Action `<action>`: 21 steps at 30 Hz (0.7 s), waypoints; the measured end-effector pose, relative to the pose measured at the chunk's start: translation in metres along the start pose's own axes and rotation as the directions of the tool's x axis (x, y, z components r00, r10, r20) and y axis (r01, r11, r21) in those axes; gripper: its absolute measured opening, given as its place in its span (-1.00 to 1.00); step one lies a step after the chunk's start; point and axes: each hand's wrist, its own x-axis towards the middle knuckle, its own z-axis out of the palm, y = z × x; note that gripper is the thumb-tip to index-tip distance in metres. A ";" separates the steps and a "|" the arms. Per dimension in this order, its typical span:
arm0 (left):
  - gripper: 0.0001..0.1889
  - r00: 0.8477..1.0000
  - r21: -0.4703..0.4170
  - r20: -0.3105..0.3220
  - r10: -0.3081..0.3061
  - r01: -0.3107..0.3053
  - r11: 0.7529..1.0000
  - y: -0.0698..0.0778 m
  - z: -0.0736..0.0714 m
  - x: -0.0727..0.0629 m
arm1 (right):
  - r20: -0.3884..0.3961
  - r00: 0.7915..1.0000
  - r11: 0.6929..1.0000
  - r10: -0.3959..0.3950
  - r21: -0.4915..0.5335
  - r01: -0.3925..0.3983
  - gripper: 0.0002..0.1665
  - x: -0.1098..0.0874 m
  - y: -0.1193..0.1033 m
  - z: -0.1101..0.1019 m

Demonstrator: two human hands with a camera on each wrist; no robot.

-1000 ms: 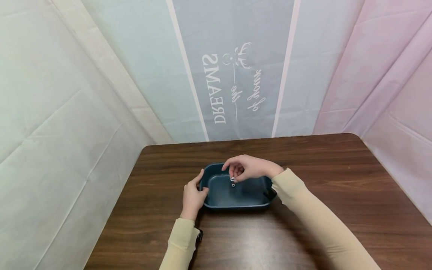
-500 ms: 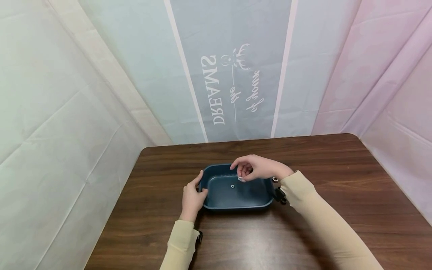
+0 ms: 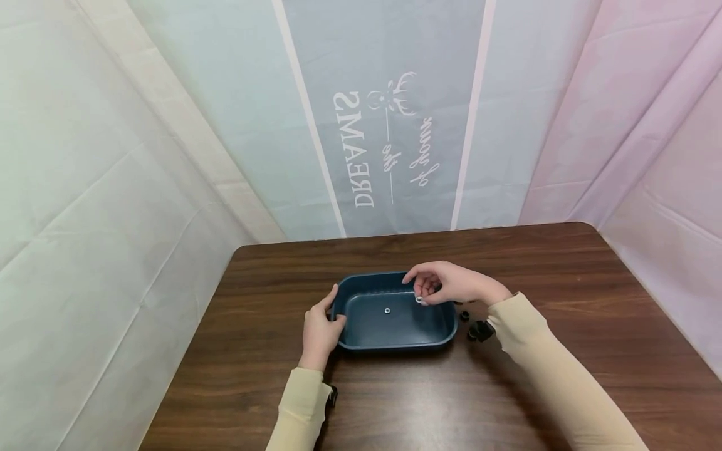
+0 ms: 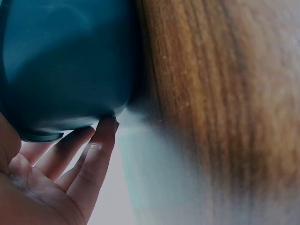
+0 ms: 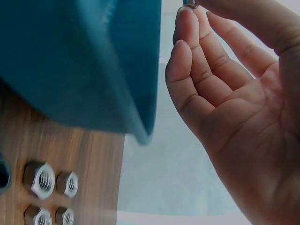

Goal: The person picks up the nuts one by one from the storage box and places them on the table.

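Observation:
A deep blue rectangular tray (image 3: 395, 331) sits on the table, with one small metal nut (image 3: 387, 311) lying on its floor. My left hand (image 3: 320, 329) grips the tray's left wall, thumb over the rim. In the left wrist view its fingers (image 4: 96, 157) press the outside of that wall. Over the tray's right part, my right hand (image 3: 451, 283) pinches a second nut (image 3: 419, 299) between thumb and fingertips. Only a sliver of this held nut (image 5: 191, 3) shows at the top of the right wrist view.
Beside the tray's right end, several hex nuts (image 5: 44, 180) of two sizes stand on the wooden table (image 3: 395, 407). A dark round piece (image 3: 464, 316) shows there in the head view. Fabric walls (image 3: 225, 125) rise behind and at the sides.
My right hand has moved right across the tray, carrying the pinched nut away from the one on the tray floor. The left hand keeps its grip on the tray.

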 end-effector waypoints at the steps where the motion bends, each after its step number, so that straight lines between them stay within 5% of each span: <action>1: -0.26 1.000 0.001 -0.002 -0.002 0.002 1.000 0.000 0.000 0.000 | -0.005 1.000 1.000 0.000 -0.005 0.000 -0.50 -0.002 0.001 -0.001; 21: -0.26 1.000 -0.008 0.004 -0.001 0.001 1.000 0.002 -0.001 0.000 | -0.109 0.994 1.000 0.006 0.004 -0.006 -0.52 -0.044 0.018 -0.010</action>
